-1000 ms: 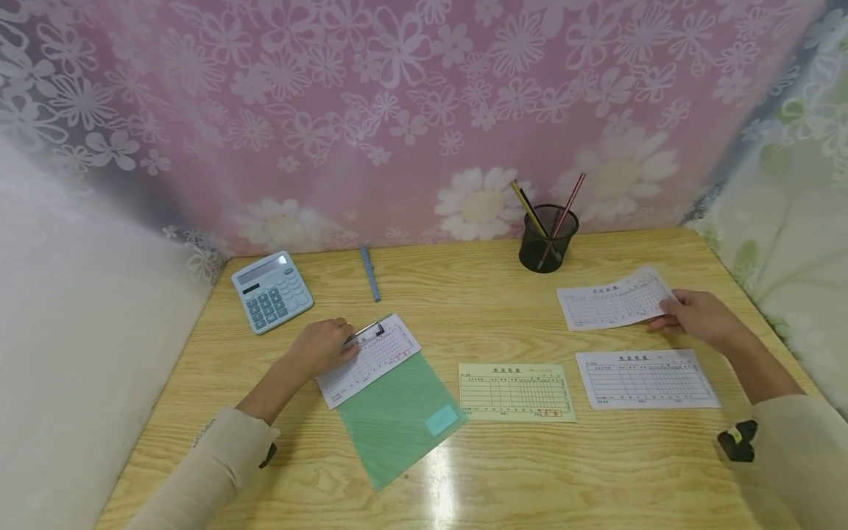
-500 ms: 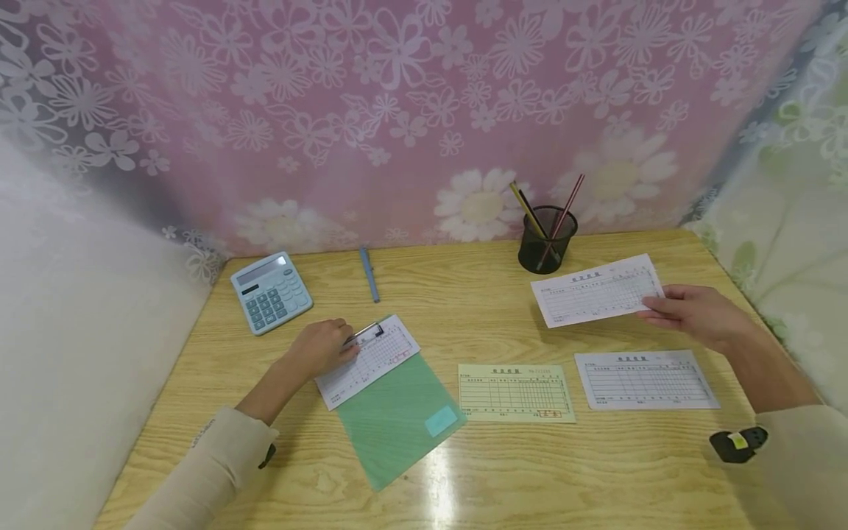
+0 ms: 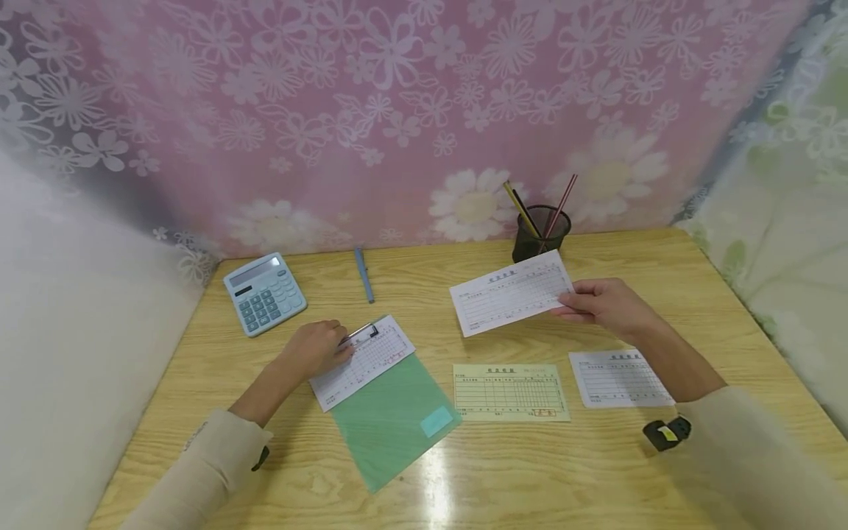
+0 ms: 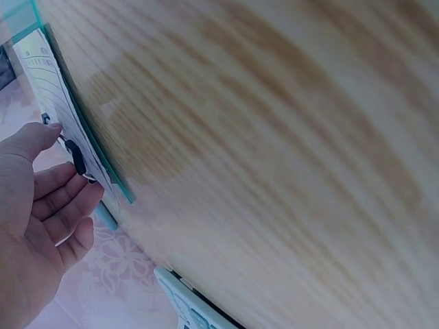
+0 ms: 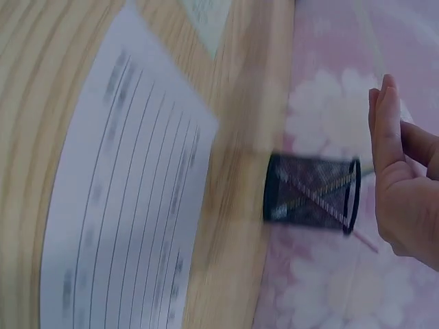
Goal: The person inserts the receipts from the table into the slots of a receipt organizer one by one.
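Note:
In the head view, my right hand [image 3: 606,305] pinches the right end of a white printed slip [image 3: 513,293], held raised and tilted over the table in front of the pen cup. My left hand [image 3: 316,349] grips the clip [image 3: 358,335] at the top of a green clipboard [image 3: 391,423], where another white slip [image 3: 364,368] lies. The left wrist view shows the left thumb and fingers [image 4: 68,199] around the clip. A yellow slip [image 3: 510,392] lies right of the clipboard, and a white slip [image 3: 609,379] is partly hidden under the right forearm.
A blue calculator [image 3: 265,293] lies at the back left, with a blue pen [image 3: 364,274] beside it. The black mesh cup [image 3: 542,230] with pencils stands near the curtain, behind the raised slip.
My right hand has carried its white slip leftward, from the right side of the table to above the yellow slip's far side. The left hand stays at the clip.

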The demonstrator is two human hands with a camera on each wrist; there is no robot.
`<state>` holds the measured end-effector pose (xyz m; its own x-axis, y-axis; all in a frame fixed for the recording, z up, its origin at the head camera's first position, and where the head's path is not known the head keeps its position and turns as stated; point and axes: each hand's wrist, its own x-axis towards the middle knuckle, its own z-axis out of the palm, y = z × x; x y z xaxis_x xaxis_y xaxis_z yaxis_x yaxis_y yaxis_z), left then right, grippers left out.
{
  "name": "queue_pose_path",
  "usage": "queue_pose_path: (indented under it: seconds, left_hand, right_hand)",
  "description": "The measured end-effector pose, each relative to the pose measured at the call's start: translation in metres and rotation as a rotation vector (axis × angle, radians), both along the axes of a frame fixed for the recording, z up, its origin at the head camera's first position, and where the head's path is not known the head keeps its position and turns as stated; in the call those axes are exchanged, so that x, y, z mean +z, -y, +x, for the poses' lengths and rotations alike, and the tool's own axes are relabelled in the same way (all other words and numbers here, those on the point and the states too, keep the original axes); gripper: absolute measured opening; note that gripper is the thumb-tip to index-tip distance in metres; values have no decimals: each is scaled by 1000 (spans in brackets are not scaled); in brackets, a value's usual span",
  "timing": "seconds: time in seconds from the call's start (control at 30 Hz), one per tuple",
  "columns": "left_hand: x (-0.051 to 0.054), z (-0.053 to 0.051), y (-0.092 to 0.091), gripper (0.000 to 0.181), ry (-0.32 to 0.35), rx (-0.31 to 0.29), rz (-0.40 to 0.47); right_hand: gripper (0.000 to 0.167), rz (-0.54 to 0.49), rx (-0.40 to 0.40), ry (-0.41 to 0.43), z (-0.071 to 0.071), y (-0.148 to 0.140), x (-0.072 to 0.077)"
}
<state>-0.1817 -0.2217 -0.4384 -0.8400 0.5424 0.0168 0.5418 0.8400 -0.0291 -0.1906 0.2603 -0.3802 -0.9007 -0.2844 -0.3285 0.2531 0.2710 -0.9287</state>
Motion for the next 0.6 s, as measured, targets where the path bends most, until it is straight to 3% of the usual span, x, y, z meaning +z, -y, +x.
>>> queue_pose_path:
  seconds: [0.17,0.3,0.6]
  left_hand:
    - [0,0,1,24,-9,0,31]
    - [0,0,1,24,-7,-8,38]
    - [-4,-1,3,23,13,8,26]
  right_hand:
    - [25,-23,-5,6,-5,46,-7]
    - [24,-37,7,29,-7,80,-13]
    - [22,-52,99,109,-5,147,-30]
